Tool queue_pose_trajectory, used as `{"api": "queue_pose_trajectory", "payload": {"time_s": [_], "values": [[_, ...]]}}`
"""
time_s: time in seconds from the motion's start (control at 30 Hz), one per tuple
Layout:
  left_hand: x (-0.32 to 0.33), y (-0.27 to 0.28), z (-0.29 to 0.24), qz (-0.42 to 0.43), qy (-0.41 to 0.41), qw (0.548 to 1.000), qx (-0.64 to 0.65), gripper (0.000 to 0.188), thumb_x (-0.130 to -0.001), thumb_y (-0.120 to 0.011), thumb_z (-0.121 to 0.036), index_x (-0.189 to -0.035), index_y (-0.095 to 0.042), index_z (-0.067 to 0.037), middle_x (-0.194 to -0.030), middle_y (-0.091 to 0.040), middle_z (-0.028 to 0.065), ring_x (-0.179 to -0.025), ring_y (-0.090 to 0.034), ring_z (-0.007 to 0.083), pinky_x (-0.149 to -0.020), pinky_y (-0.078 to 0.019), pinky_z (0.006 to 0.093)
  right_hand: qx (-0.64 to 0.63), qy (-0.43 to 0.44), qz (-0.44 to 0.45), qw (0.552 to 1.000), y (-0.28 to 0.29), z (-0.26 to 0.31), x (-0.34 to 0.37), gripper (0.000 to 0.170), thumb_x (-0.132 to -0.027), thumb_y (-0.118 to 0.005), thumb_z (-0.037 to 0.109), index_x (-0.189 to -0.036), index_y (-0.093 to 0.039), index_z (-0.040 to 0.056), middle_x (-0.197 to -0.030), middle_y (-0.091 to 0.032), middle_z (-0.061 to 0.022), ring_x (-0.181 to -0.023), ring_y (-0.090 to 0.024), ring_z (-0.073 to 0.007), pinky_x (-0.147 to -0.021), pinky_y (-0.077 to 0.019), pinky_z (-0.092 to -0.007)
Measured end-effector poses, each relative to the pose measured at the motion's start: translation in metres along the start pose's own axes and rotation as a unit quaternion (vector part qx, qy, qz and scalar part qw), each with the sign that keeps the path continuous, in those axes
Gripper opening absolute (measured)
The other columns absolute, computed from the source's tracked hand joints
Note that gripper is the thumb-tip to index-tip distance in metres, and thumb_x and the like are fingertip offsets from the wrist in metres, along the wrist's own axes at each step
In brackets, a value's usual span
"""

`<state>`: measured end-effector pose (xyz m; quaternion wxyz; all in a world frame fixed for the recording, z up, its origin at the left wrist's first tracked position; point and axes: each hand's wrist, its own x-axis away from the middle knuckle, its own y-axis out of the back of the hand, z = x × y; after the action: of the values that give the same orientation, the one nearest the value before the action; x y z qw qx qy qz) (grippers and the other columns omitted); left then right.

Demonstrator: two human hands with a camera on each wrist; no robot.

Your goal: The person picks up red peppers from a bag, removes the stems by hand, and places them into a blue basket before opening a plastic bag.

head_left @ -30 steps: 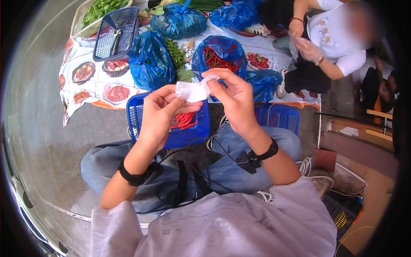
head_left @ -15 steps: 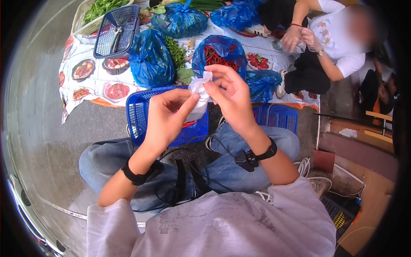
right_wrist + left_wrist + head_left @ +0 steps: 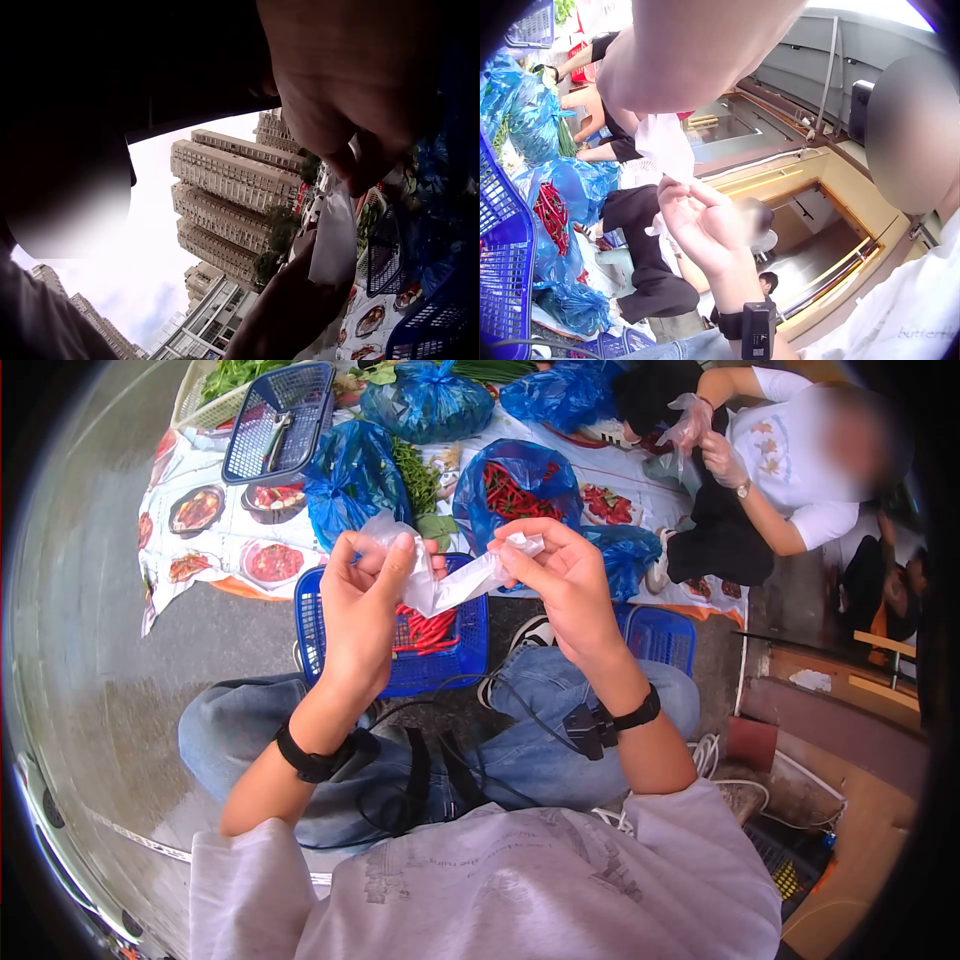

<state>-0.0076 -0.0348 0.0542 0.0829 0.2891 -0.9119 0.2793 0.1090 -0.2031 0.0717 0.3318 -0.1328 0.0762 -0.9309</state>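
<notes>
A thin, whitish, crumpled plastic piece (image 3: 465, 582) stretches between both hands above a blue basket (image 3: 308, 630) holding red chilies (image 3: 428, 632). The left hand (image 3: 362, 600) pinches its wider, see-through end between thumb and fingers. Its narrower, twisted end is pinched by the right hand (image 3: 568, 585). In the left wrist view the white piece (image 3: 664, 146) hangs by the right hand (image 3: 709, 225), whose palm faces the camera. The right wrist view shows a flat white strip (image 3: 334, 238) between the right hand (image 3: 352, 90) and the dark left hand (image 3: 296, 300).
Blue bags (image 3: 425, 405) of vegetables, one open with red chilies (image 3: 515, 490), lie on a printed sheet (image 3: 225, 565). A dark blue basket (image 3: 240, 450) with a tool (image 3: 277, 442) stands at the back left. Another person (image 3: 790, 460) in clear gloves sits at the upper right.
The hands have moved apart, and the bunched white piece is now stretched between them, its see-through part spread at the left hand. The chilies below are more visible. The other person's gloved hands have shifted.
</notes>
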Motion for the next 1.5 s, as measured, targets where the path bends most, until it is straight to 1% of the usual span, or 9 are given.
{"api": "queue_pose_trajectory", "payload": {"time_s": [0.23,0.3,0.43,0.53,0.77,0.93,1.13,1.3,1.5], "values": [[-0.007,0.004,-0.008,-0.118,-0.144,0.981,0.053,0.023,-0.106,-0.051,-0.018,-0.121,-0.045,-0.002,-0.109,-0.069,0.0205,-0.102,-0.07,0.0293,-0.09,-0.0572,0.0428,0.036,0.024,0.039,0.998,0.008,-0.001,0.001,0.03,-0.089,-0.071,0.003,-0.116,-0.059,-0.0021,-0.107,-0.065,-0.0083,-0.102,-0.063,-0.014,-0.09,-0.0509,-0.029],[-0.008,0.006,-0.012,-0.101,-0.148,0.982,0.054,0.024,-0.106,-0.049,-0.017,-0.124,-0.043,-0.001,-0.113,-0.068,0.0218,-0.104,-0.069,0.0302,-0.092,-0.0567,0.0429,0.099,-0.017,0.159,0.982,0.004,0.003,0.003,0.037,-0.084,-0.077,0.01,-0.114,-0.059,-0.0005,-0.106,-0.062,-0.0063,-0.107,-0.061,-0.0162,-0.095,-0.048,-0.0309],[-0.005,-0.005,-0.011,-0.024,-0.155,0.987,0.021,0.019,-0.108,-0.044,-0.015,-0.118,-0.035,-0.001,-0.119,-0.064,0.0302,-0.105,-0.069,0.0325,-0.092,-0.0573,0.0417,0.235,0.08,0.107,0.963,-0.014,-0.001,0.004,0.038,-0.086,-0.077,0.015,-0.117,-0.06,-0.0003,-0.106,-0.063,-0.0073,-0.105,-0.062,-0.0171,-0.092,-0.0493,-0.0311],[-0.001,-0.008,-0.002,0.093,-0.122,0.988,-0.01,0.024,-0.108,-0.043,-0.017,-0.125,-0.036,-0.003,-0.129,-0.059,0.0306,-0.117,-0.064,0.0329,-0.098,-0.0538,0.043,0.242,0.045,0.099,0.964,-0.012,-0.016,0.002,0.03,-0.089,-0.075,0.014,-0.112,-0.064,-0.0023,-0.101,-0.068,-0.0075,-0.096,-0.065,-0.0144,-0.085,-0.052,-0.0291],[0.001,-0.004,-0.01,0.02,0.017,0.999,-0.038,0.036,-0.102,-0.059,-0.026,-0.125,-0.041,-0.004,-0.127,-0.062,0.0217,-0.113,-0.065,0.0251,-0.096,-0.0519,0.0373,0.125,-0.01,0.025,0.992,-0.011,-0.022,0.004,0.011,-0.094,-0.067,0.003,-0.099,-0.067,-0.0063,-0.09,-0.072,-0.007,-0.083,-0.067,-0.0079,-0.074,-0.0542,-0.0235],[0.001,-0.001,0.002,0.032,-0.052,0.982,-0.177,0.053,-0.087,-0.074,-0.001,-0.132,-0.046,0.001,-0.111,-0.068,0.0121,-0.102,-0.066,0.0151,-0.087,-0.0544,0.0307,0.141,0.026,0.012,0.99,-0.014,-0.013,0.006,0.01,-0.093,-0.068,0.005,-0.096,-0.066,-0.0051,-0.091,-0.071,-0.0054,-0.083,-0.065,-0.0073,-0.074,-0.0529,-0.0233],[-0.003,0.006,0.001,0.034,0.0,0.994,-0.099,0.053,-0.094,-0.059,0.003,-0.144,-0.041,-0.002,-0.119,-0.066,0.014,-0.099,-0.067,0.0161,-0.088,-0.0543,0.0315,0.118,0.042,-0.018,0.992,-0.003,-0.016,0.002,0.016,-0.099,-0.063,0.011,-0.099,-0.065,-0.0044,-0.089,-0.068,-0.0015,-0.083,-0.062,-0.0052,-0.075,-0.0487,-0.021],[0.004,-0.006,-0.011,0.024,0.124,0.986,0.109,0.063,-0.09,-0.073,-0.011,-0.143,-0.039,-0.004,-0.131,-0.058,0.0132,-0.11,-0.062,0.0172,-0.091,-0.0511,0.0344,0.134,0.049,-0.049,0.989,-0.009,-0.021,0.005,0.016,-0.099,-0.062,0.011,-0.1,-0.065,-0.0045,-0.089,-0.068,-0.002,-0.083,-0.061,-0.0049,-0.073,-0.0488,-0.0216],[0.005,-0.004,0.006,0.017,-0.052,0.987,-0.149,0.065,-0.081,-0.08,0.001,-0.133,-0.043,-0.003,-0.094,-0.065,0.0058,-0.083,-0.068,0.0143,-0.071,-0.0559,0.0261,0.119,0.045,-0.065,0.99,-0.025,-0.012,0.006,0.016,-0.096,-0.068,0.011,-0.098,-0.065,-0.0038,-0.089,-0.068,-0.0033,-0.082,-0.063,-0.0071,-0.073,-0.0506,-0.023]]}}
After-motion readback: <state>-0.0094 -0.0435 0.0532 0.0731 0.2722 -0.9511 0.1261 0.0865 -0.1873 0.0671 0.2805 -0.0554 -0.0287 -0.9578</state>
